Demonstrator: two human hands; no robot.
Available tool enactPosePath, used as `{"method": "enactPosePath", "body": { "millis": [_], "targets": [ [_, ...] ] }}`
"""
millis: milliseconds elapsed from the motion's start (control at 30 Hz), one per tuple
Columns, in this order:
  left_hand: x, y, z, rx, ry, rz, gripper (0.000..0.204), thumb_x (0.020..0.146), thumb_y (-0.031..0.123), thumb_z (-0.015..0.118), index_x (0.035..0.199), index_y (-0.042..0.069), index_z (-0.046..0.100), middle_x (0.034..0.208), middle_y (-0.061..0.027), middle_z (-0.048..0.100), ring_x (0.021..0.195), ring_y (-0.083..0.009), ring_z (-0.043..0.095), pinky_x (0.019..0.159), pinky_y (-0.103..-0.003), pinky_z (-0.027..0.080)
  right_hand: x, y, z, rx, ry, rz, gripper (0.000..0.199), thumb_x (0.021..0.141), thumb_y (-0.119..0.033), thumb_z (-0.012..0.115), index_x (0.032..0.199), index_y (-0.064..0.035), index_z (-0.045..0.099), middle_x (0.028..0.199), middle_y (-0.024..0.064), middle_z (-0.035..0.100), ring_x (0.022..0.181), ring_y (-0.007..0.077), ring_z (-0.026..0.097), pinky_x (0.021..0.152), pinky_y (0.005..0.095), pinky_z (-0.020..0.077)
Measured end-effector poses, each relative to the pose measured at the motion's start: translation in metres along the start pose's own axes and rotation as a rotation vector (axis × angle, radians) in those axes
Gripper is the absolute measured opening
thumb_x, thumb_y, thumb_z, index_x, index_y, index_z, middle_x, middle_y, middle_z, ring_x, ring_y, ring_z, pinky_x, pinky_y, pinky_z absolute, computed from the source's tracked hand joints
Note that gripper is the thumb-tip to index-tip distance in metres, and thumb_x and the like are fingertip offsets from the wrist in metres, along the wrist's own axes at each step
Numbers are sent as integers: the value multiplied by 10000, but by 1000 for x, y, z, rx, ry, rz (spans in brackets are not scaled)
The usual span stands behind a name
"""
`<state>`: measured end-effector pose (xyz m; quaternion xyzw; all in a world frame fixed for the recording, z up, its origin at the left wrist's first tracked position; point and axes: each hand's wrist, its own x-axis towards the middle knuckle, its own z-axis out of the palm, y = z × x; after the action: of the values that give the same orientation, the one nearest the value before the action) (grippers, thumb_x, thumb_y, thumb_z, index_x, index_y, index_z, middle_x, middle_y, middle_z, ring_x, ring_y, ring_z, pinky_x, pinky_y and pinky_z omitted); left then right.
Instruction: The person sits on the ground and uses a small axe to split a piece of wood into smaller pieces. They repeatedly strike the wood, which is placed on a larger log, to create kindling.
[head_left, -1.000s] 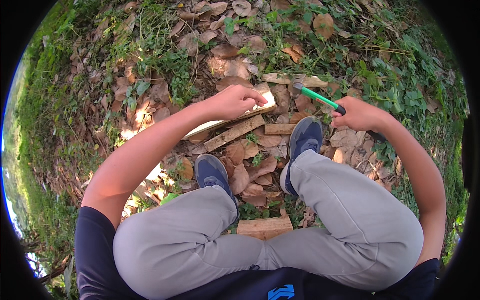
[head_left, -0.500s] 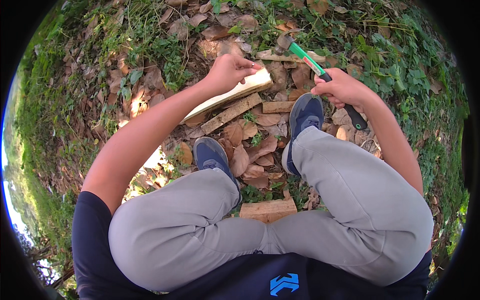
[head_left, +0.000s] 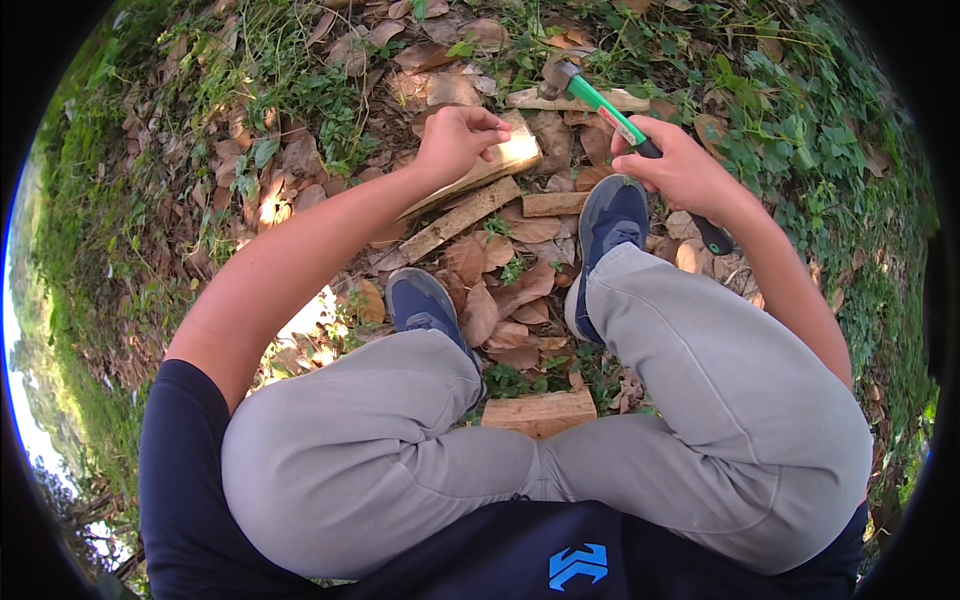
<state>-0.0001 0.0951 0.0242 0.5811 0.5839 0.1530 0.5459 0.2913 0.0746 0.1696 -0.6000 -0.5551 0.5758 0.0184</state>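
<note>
While the left hand (head_left: pixel 455 140) is pinching closed on the plank (head_left: pixel 478 175) lying among leaves (head_left: pixel 505 300), the right hand (head_left: pixel 680 165) is gripping the raised hammer (head_left: pixel 600 98) fully closed. Keeping fingers away from the strike spot and the plank steady seems wisest.

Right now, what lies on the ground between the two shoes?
In the head view, dry brown leaves and small green weeds lie between the left shoe and the right shoe.

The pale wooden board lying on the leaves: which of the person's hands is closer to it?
Left. The left hand rests on the pale wooden board, fingers at its end. The right hand is off to the board's right, gripping a green-handled hammer.
</note>
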Motion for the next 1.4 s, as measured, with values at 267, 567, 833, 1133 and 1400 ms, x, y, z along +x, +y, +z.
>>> {"method": "enactPosePath", "body": {
  "millis": [267, 567, 833, 1133, 1400],
  "targets": [
    [6, -4, 6, 61, -36, 134, 166, 907, 156, 822, 984, 8, 817, 970, -54, 808, 630, -71, 653, 596, -257, 523, 14, 38, 13, -151, 81, -370, 261, 1028, -231, 643, 1157, -6, 677, 862, 78, 629, 773, 175, 576, 736, 350, 482],
    [-5, -8, 13, 147, 77, 178, 254, 846, 268, 867, 943, 40, 813, 764, -132, 743, 624, -215, 699, 640, -381, 536, 5, 13, 21, -245, 19, -207, 337, 1084, -307, 593, 1239, -16, 660, 794, 117, 604, 734, 188, 528, 679, 380, 432],
    [-5, -7, 20, 111, 74, 121, 218, 846, 244, 862, 966, 66, 825, 805, -157, 751, 706, -257, 724, 684, -406, 549, 1, 13, 28, -242, 102, -247, 332, 1093, -305, 562, 1295, -52, 635, 739, 150, 632, 623, 275, 567, 601, 423, 416],
    [2, -17, 22, 47, 76, 272, 182, 879, 198, 858, 963, 40, 828, 671, -51, 688, 595, -105, 625, 564, -324, 485, 2, 18, 42, -278, 321, -538, 345, 1085, -280, 584, 1354, -69, 631, 830, 214, 685, 723, 388, 651, 655, 457, 489],
    [6, -7, 19, -46, -18, 35, 252, 871, 243, 881, 939, 14, 801, 717, -50, 701, 577, -104, 627, 521, -308, 486, 5, 34, 41, -399, 220, -374, 343, 1081, -260, 589, 1354, -59, 642, 877, 233, 700, 763, 408, 670, 672, 455, 507]
  ]
}}
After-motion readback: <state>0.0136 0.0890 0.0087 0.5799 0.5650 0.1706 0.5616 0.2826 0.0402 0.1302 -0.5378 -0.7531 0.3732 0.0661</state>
